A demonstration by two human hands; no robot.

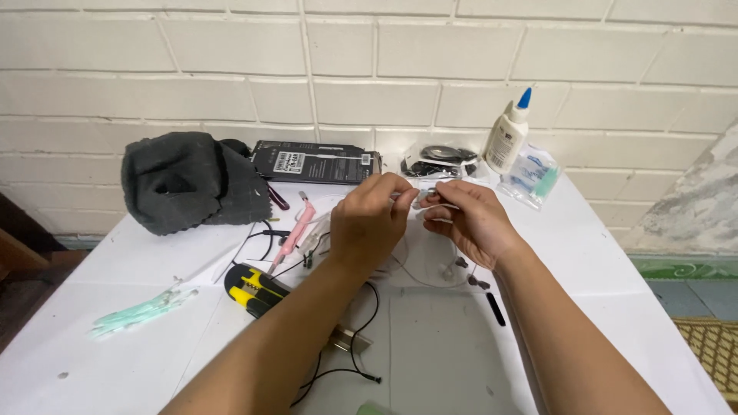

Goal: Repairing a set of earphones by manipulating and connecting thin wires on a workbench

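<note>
white table | grey cloth | yellow-black cutter | glue bottle

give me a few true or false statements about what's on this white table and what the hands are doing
1. Both hands meet over the middle of the table, the left hand and right hand pinching a small pale piece between them. True.
2. The glue bottle has a red cap. False: its cap is blue.
3. A dark grey cloth lies at the back left, by the brick wall. True.
4. The yellow and black utility knife is held in the right hand. False: it lies on the table, under the left forearm.
5. The pink tool lies left of the hands. True.
</note>
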